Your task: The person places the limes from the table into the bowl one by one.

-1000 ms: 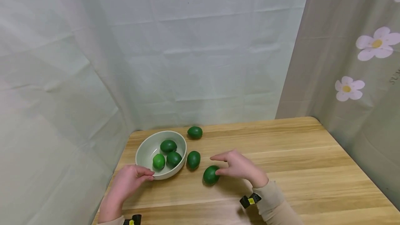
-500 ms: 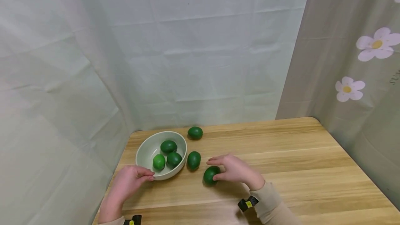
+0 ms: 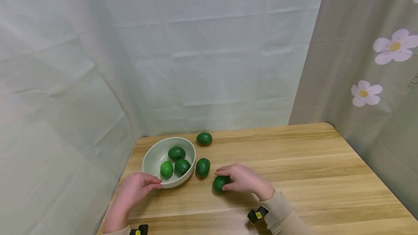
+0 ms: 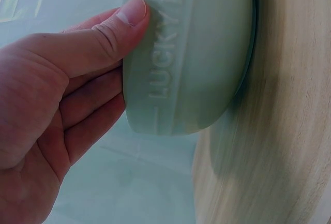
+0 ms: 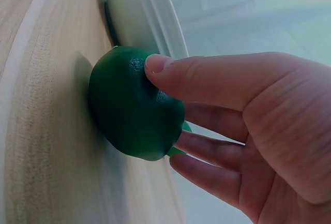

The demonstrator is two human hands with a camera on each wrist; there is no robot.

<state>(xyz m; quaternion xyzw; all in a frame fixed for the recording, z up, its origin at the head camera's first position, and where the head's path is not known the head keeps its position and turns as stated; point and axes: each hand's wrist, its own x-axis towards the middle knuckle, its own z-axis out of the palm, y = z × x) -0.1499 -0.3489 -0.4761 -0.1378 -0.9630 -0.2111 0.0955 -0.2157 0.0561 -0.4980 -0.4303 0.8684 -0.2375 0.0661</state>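
My left hand (image 3: 133, 188) pinches the near-left rim of a pale green bowl (image 3: 151, 158), thumb outside over the raised lettering seen in the left wrist view. Inside the bowl lie two dark green avocados, one at the back (image 3: 176, 153) and another avocado (image 3: 182, 167) in front, beside a brighter green lime (image 3: 166, 169). To the right of the bowl, my right hand (image 3: 243, 181) grips a dark green avocado (image 5: 132, 105) from above, thumb on the near side and fingers on the far side. That avocado appears to be resting on the table.
One loose avocado (image 3: 203, 167) lies just right of the bowl, between it and my right hand. Another avocado (image 3: 204, 139) is near the back edge of the wooden table (image 3: 294, 166). Pale curtains (image 3: 222, 64) hang behind and at the sides.
My right hand has moved slightly left and down, and its fingers have closed round the avocado. The left hand and the bowl have stayed in place.
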